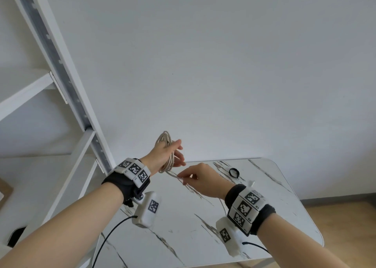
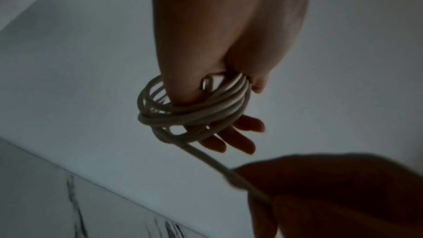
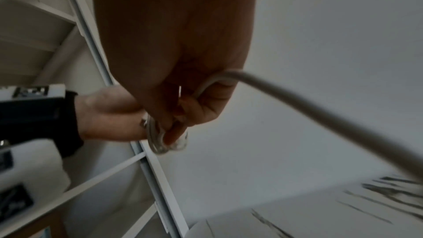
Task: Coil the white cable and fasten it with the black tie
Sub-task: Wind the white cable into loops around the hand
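The white cable (image 1: pixel 165 139) is wound in several loops around my left hand (image 1: pixel 176 154), raised above the table's far left corner. In the left wrist view the coil (image 2: pixel 194 113) circles the palm, my thumb lies over the strands, and the fingers (image 2: pixel 238 142) stick out fairly straight. A free strand runs from the coil to my right hand (image 1: pixel 188 178), which pinches it just right of and below the left hand. In the right wrist view the cable (image 3: pixel 297 106) leaves the right hand (image 3: pixel 183 108) toward the table. The black tie (image 1: pixel 234 172) lies as a small loop on the table beyond the right hand.
The marble-pattern table (image 1: pixel 274 223) has a rounded far right corner; the cable's tail trails under my right wrist. A white shelf unit (image 1: pixel 67 97) stands close on the left, and a plain wall is behind. Wooden floor (image 1: pixel 345 217) shows to the right.
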